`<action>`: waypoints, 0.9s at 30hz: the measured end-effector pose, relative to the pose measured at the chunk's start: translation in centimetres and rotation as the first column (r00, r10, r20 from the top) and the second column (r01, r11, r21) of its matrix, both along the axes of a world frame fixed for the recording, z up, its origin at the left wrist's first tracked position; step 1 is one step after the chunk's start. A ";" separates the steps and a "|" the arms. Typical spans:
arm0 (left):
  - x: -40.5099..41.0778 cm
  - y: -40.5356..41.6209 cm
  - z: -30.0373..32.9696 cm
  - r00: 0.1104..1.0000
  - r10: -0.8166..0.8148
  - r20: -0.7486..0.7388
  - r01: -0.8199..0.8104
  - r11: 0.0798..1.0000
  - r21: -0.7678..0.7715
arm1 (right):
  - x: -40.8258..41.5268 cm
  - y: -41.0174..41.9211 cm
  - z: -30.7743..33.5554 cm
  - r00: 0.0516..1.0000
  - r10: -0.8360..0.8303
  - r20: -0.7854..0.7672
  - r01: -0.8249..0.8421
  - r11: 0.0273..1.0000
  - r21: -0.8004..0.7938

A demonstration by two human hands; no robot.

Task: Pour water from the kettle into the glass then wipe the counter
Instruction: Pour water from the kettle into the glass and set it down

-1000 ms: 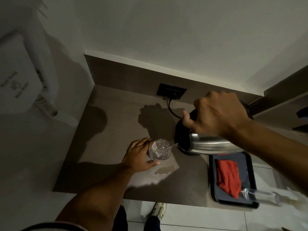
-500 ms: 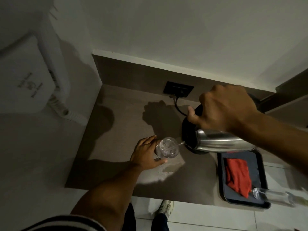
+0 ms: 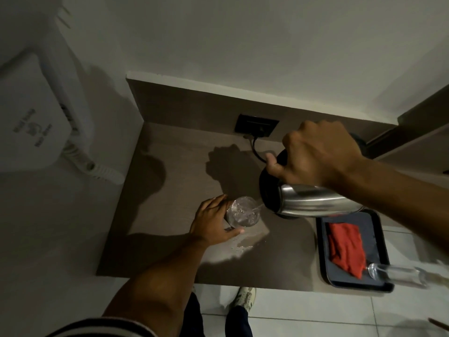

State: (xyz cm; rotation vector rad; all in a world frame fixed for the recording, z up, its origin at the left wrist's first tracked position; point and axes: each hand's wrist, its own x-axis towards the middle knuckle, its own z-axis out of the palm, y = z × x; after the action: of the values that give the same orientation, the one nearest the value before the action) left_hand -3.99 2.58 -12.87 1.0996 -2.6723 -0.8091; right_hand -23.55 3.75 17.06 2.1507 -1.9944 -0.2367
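A steel kettle [image 3: 313, 203] with a black lid end is tipped on its side over the brown counter [image 3: 175, 171]. My right hand [image 3: 315, 154] grips its black handle from above. A thin stream of water runs from the spout into a clear glass [image 3: 243, 211] standing on the counter. My left hand [image 3: 211, 222] wraps around the glass from the left. A small puddle [image 3: 245, 246] lies on the counter just in front of the glass. A red cloth [image 3: 347, 249] lies on a dark tray [image 3: 376, 239] at the right.
A second clear glass [image 3: 393, 274] lies on its side at the tray's front right corner. A black wall socket [image 3: 256, 128] with a cord sits on the back panel. A white appliance with a ribbed hose [image 3: 31, 122] hangs at the left. Shoes show on the tiled floor below.
The view has shifted slightly. The kettle stays tipped and water keeps running into the glass; both hands hold as before.
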 end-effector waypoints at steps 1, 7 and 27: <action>0.0 0.0 0.1 1.000 0.004 -0.002 -0.004 1.000 -0.001 | -0.2 0.1 -0.3 1.000 -0.004 0.013 0.004 1.000 -0.004; 0.0 0.1 0.1 1.000 0.009 -0.009 -0.009 1.000 -0.016 | -2.6 1.9 -3.2 0.984 -0.054 0.169 0.060 0.998 -0.035; -0.1 0.2 1.0 0.991 0.009 -0.134 -0.011 1.000 -0.013 | -13.4 9.7 -14.8 0.167 -0.103 0.981 0.729 0.682 -0.052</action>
State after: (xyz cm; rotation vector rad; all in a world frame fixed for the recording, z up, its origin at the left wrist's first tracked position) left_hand -4.05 2.79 -11.90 1.0167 -2.5564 -0.8299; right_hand -36.99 13.41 2.26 1.1833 -2.6760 1.7876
